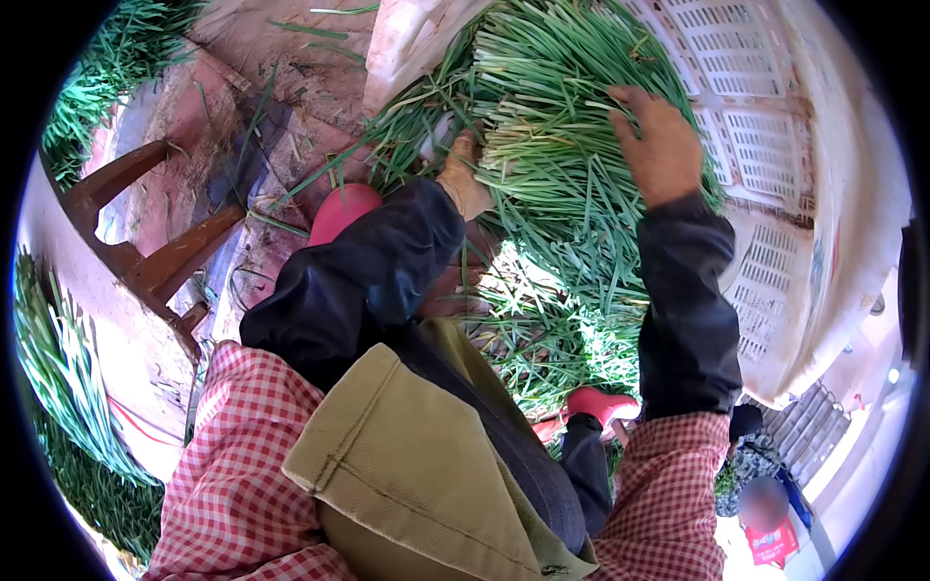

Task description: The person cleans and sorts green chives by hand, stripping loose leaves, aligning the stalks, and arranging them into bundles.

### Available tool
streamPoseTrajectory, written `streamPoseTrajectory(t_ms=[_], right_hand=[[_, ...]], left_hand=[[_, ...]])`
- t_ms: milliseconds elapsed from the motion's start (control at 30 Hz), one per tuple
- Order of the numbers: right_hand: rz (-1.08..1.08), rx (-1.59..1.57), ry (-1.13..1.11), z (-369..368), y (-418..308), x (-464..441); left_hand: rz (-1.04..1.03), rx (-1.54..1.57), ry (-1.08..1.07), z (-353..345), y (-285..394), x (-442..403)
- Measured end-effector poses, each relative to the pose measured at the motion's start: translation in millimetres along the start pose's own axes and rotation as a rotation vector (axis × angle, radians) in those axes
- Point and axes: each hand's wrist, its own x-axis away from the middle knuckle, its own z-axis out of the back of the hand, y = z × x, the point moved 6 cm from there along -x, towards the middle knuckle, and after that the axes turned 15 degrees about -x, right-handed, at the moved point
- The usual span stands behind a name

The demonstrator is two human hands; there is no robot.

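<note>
A large heap of long green stalks (572,107) lies at the top centre, with pale cut ends toward its left side. At those pale ends is my left hand (465,177), its fingers partly hidden among the stalks. My right hand (659,145) rests on the right part of the heap, fingers apart and thumb spread, not closed round anything. More loose green leaves (572,261) spread below the heap. Dark sleeve covers reach to both wrists.
A white slatted plastic crate (756,145) stands at the right. Brown wooden legs (184,252) jut out at the left, near more green bunches (77,368). Pink boots (344,208) are on the floor. Another person (760,474) is at the lower right.
</note>
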Motion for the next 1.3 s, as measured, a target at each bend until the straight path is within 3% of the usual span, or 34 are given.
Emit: streamPoseTrajectory(t_ms=[67,100,200,267,300,333,400,467,600,667,833,933,1000,1167,1300], right_hand=[[0.078,0.289,0.124,-14,4,-12],[0.078,0.291,0.122,-24,13,-12],[-0.054,0.254,-0.001,-43,31,-10],[0.048,0.269,0.085,-35,15,-4],[0.205,0.210,0.125,-33,0,-1],[0.201,0.210,0.122,-36,-6,-2],[0.311,0.095,-0.079,-57,-25,-4],[0.302,0.026,-0.098,-73,-19,-9],[0.263,-0.159,0.025,-96,-14,-21],[-0.010,-0.067,-0.170,-109,-9,-15],[-0.037,-0.206,-0.401,-97,-19,20],[0.112,-0.079,-0.529,-90,-44,30],[0.132,0.284,-0.682,-98,-53,33],[0.120,0.248,-0.458,-120,-45,8],[-0.064,0.203,-0.595,-134,-39,-24]], left_hand=[[-0.030,0.067,0.024,-2,3,2],[-0.042,0.082,0.076,23,2,-18],[-0.015,0.084,0.017,6,2,-4],[-0.024,0.102,0.035,-1,2,-2],[-0.024,0.114,0.052,-3,1,1],[-0.020,0.115,0.055,-5,-1,5],[-0.073,0.040,0.098,-5,-1,10],[-0.074,0.019,0.046,-5,0,8],[-0.081,0.022,0.174,-3,-2,18],[-0.036,-0.058,0.169,3,-5,17],[0.007,-0.118,0.157,-15,-17,48],[0.017,-0.170,0.141,-13,-14,45],[0.038,-0.184,0.149,-14,-10,46],[-0.044,-0.385,0.108,-15,7,33],[0.030,-0.580,0.311,-10,22,45]])
